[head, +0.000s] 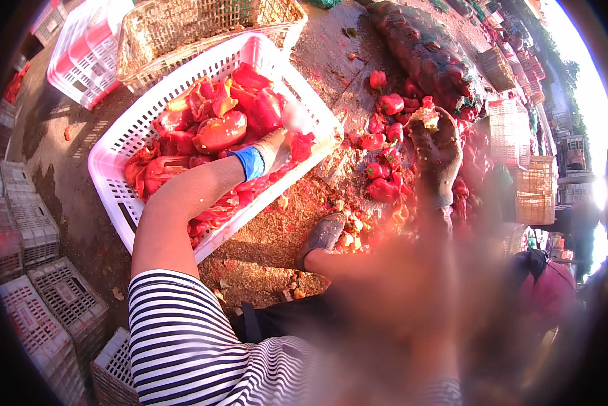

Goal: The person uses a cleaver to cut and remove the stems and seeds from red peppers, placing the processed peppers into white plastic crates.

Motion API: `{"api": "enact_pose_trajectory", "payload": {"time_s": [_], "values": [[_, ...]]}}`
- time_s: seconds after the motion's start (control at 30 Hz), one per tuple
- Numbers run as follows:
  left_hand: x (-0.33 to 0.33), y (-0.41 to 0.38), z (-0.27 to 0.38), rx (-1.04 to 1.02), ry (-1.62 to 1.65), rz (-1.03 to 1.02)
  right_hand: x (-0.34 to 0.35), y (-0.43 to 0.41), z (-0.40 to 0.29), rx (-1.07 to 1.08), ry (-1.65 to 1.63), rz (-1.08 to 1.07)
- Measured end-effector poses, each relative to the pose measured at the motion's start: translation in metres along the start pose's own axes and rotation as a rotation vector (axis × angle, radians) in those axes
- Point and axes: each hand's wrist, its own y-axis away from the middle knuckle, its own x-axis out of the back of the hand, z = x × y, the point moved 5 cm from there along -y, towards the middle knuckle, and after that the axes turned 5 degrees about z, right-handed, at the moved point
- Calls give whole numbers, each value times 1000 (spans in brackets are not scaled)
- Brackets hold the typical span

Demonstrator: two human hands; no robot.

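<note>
My left hand (276,148), in a light glove with a blue band at the wrist, reaches over the right side of a white plastic crate (112,147). Red peppers (221,132), many split or without cores, fill much of the crate. Glare hides its fingers, so its hold cannot be told. On the right, my right hand (438,152) wears a dark, wet glove and grips a pale pepper core with seeds and red bits (427,115). Below and beside it, whole red peppers (383,190) lie on the ground.
A long mesh sack of peppers (421,51) lies at upper right. A dirty beige crate (207,43) and a red-and-white crate (88,56) stand beyond the full one. Stacked crates (68,294) line the left. Seeds and scraps surround my shoe (324,236). Another person (545,289) is at far right.
</note>
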Motion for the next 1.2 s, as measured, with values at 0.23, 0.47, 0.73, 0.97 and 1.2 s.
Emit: {"api": "enact_pose_trajectory", "payload": {"time_s": [0.23,0.47,0.73,0.97,1.2], "values": [[-41,8,-6,225,231,206,12,-4,-3,111,175,38],[-71,20,-14,401,2428,1226,26,0,-45,129,9,151],[-42,160,-40,780,313,438,54,9,-53,260,296,252],[-310,289,26,976,578,282,194,22,-52,424,612,431],[-285,252,-3,1032,517,-14,443,129,-84,407,1286,867]]}}
